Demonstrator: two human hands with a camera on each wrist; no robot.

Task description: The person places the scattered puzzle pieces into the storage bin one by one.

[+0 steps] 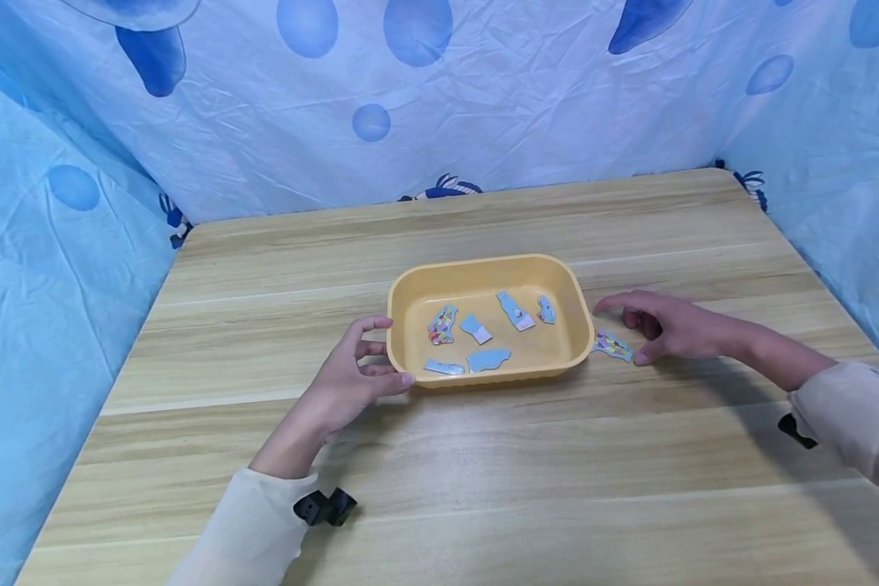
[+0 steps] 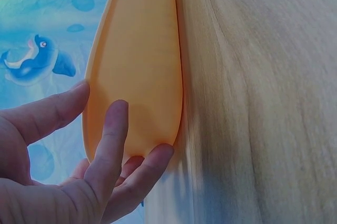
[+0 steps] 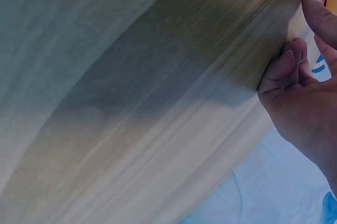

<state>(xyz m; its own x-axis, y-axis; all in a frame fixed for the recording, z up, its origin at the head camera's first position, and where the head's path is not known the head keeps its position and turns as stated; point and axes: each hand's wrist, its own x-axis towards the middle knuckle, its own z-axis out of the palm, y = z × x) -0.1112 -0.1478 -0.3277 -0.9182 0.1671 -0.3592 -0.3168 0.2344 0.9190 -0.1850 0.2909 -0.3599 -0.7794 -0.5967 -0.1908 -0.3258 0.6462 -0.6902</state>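
In the head view a yellow plastic tray (image 1: 494, 379) sits on the table, with several flat jigsaw-like pieces lying apart inside it. One of these is a patterned piece (image 1: 443, 324); another is a plain blue piece (image 1: 488, 360). My left hand (image 1: 355, 366) holds the tray's left end, its thumb at the near rim and fingers along the side. In the left wrist view, fingertips (image 2: 161, 153) rest against the tray wall. At the tray's right end, my right hand (image 1: 662, 325) touches a colourful piece (image 1: 612, 345) with its thumb; the index finger stretches toward the rim, other fingers curled.
A wood-grain table (image 1: 264, 293) lies under everything. Blue curtains (image 1: 527, 106) with sea prints hang behind it and along both sides. Black wrist devices (image 1: 325, 507) sit at both sleeves.
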